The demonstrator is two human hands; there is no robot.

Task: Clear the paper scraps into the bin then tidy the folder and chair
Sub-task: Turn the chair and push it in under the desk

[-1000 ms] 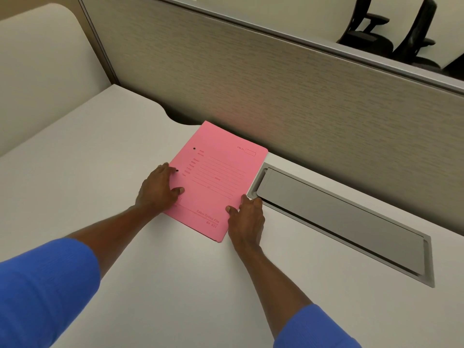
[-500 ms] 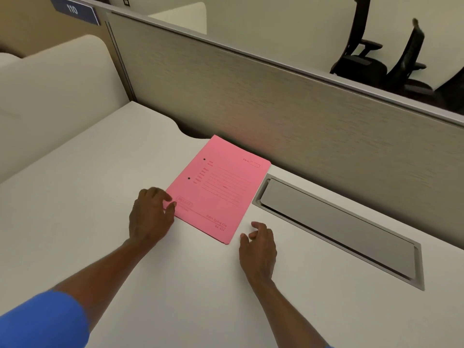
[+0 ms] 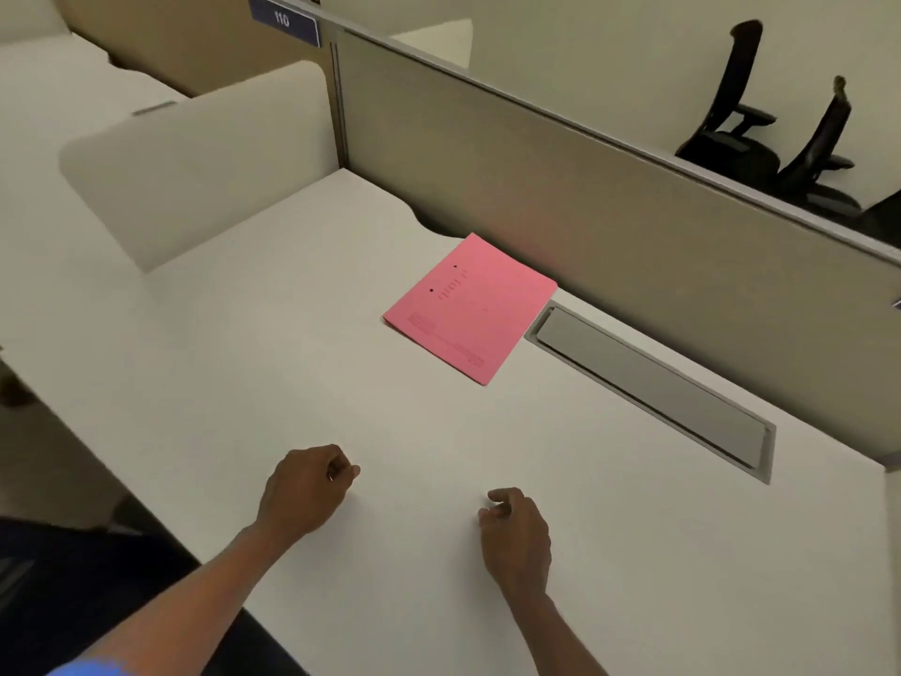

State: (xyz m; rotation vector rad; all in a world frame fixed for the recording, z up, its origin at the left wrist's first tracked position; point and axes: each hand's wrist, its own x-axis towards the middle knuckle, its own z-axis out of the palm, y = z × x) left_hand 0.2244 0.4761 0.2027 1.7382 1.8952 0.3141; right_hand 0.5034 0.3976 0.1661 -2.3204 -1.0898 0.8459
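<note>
A pink folder (image 3: 470,307) lies flat and closed on the white desk (image 3: 244,373), close to the grey partition and just left of a metal cable flap. My left hand (image 3: 304,490) hovers low over the desk near its front, fingers curled in, holding nothing. My right hand (image 3: 517,534) is beside it to the right, fingers also loosely curled and empty. Both hands are well short of the folder. No paper scraps or bin are in view.
A grey partition wall (image 3: 609,207) runs along the desk's far side. A metal cable flap (image 3: 653,383) is set into the desk to the right of the folder. A cream divider panel (image 3: 205,153) stands at the left. Two black office chairs (image 3: 780,134) sit beyond the partition.
Both hands let go of the pink folder and drew back toward the desk's front edge. The folder stays flat by the partition. The view has pulled back and up.
</note>
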